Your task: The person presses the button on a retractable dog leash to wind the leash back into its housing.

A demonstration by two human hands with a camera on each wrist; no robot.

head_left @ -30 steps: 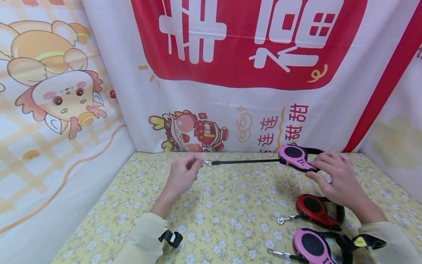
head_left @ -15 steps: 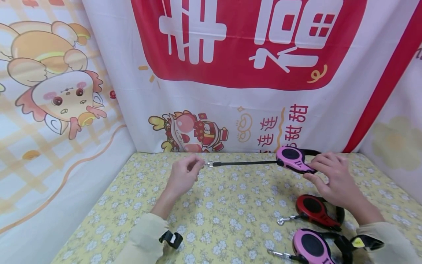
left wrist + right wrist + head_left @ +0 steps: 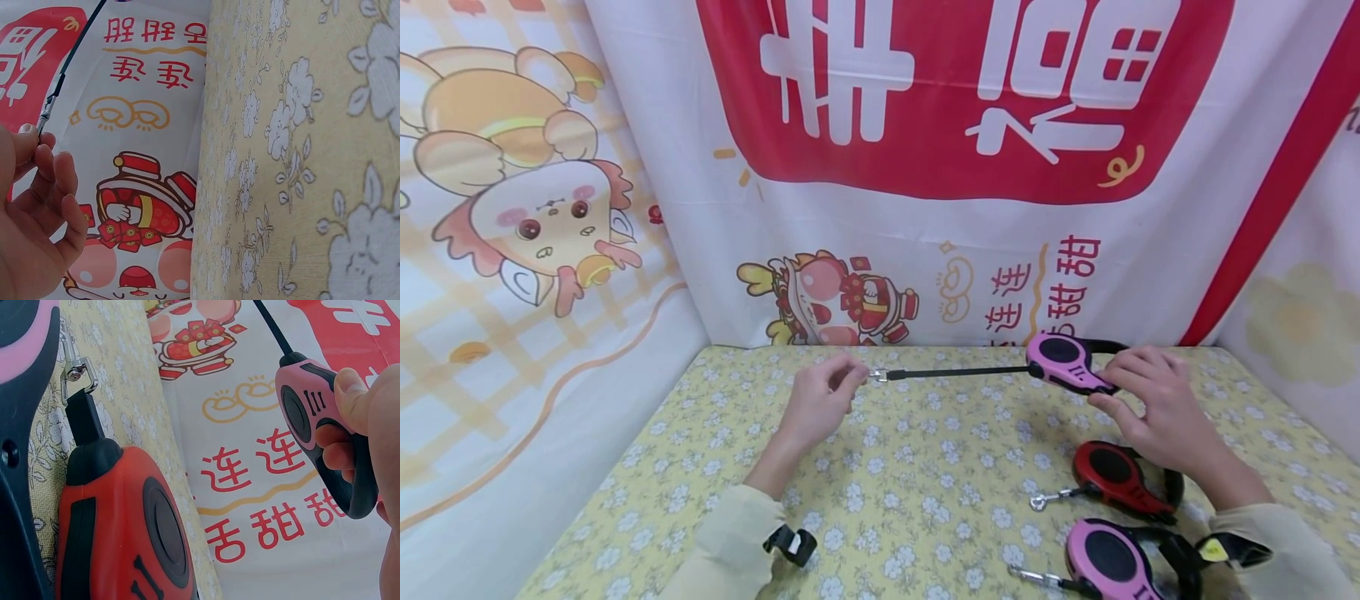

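A pink and black retractable dog leash (image 3: 1062,360) is held above the far part of the table by my right hand (image 3: 1157,404). In the right wrist view, the fingers of that hand pass through the leash's handle loop and the thumb lies on its body. The black strap (image 3: 962,372) runs out taut and nearly level to the left. At its end, my left hand (image 3: 822,400) pinches the metal clip (image 3: 878,376) between thumb and fingertips. The left wrist view shows the clip (image 3: 46,111) partly hidden by the fingers.
A red and black retractable leash (image 3: 1116,475) lies on the flowered tablecloth (image 3: 910,500) below my right hand. Nearer sits another pink leash (image 3: 1108,557), cut off by the frame edge, close to my right sleeve. A printed curtain (image 3: 925,225) hangs behind the table.
My right hand and the pink leash have shifted slightly left and down. The left hand, pinching the clip, has moved a touch to the right.
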